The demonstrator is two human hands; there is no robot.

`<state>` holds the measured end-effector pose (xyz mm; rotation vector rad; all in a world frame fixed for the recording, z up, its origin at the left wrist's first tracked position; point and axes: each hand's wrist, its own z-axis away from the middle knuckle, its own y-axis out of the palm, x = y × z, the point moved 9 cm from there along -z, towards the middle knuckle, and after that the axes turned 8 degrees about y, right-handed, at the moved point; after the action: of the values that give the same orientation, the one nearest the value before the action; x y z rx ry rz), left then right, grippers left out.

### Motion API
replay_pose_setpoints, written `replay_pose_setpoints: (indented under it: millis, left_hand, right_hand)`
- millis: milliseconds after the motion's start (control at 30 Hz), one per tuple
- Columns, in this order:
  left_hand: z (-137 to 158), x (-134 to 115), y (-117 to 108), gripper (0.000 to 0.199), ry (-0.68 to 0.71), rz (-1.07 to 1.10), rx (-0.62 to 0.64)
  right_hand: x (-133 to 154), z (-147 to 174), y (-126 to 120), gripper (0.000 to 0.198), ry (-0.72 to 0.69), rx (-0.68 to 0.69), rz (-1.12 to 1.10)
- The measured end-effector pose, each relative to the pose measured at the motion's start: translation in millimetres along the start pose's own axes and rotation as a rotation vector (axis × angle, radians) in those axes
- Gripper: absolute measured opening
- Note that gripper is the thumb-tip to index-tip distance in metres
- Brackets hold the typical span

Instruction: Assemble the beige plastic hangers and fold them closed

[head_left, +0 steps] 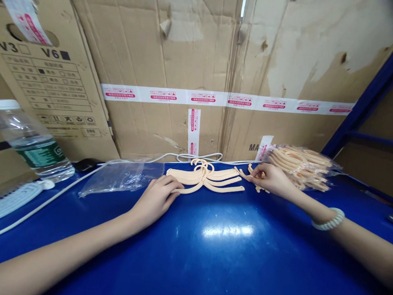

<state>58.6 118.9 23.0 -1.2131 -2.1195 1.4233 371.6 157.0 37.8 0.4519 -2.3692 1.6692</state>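
Observation:
Several peach-coloured clothes hangers [211, 182] lie fanned out on the blue tabletop, their hooks bunched together at the back. The left end of the front hanger is in my left hand [159, 192], between the thumb and curled fingers. Over on the right, my right hand [270, 177] has thumb and fingertips pinched together at a small loose pile of peach-coloured pieces [250, 168]. A thin peach-coloured piece [240, 171] shows at those fingertips, beside the hangers' right ends. The fingers partly hide the pile, so its shapes are hard to make out.
Behind the pile sits a clear bag of peach-coloured pieces [300, 164]. A flattened plastic bag [118, 177], white cable [62, 191], water bottle [38, 146] and pale blue hairbrush [16, 201] lie or stand left. Cardboard [171, 129] walls the back; a blue metal frame [359, 97] rises right.

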Motion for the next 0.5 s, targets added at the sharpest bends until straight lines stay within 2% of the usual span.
replay_pose_setpoints:
  millis: [133,300,367,500]
  left_hand:
    - [0,-2,-2,0.016,0.005,0.072,-0.027]
    - [2,0,-6,0.014,-0.022,0.136,-0.07]
    - [3,1,-8,0.014,-0.037,0.156,-0.088]
    - [5,4,-10,0.012,-0.084,0.207,-0.126]
  right_hand:
    - [-5,1,-6,0.032,0.065,0.054,-0.123]
    - [-15,2,-22,0.042,0.134,0.051,-0.303]
    - [-18,4,-20,0.043,0.211,0.111,-0.53]
    - [-10,18,0,0.042,0.398,0.305,-1.041]
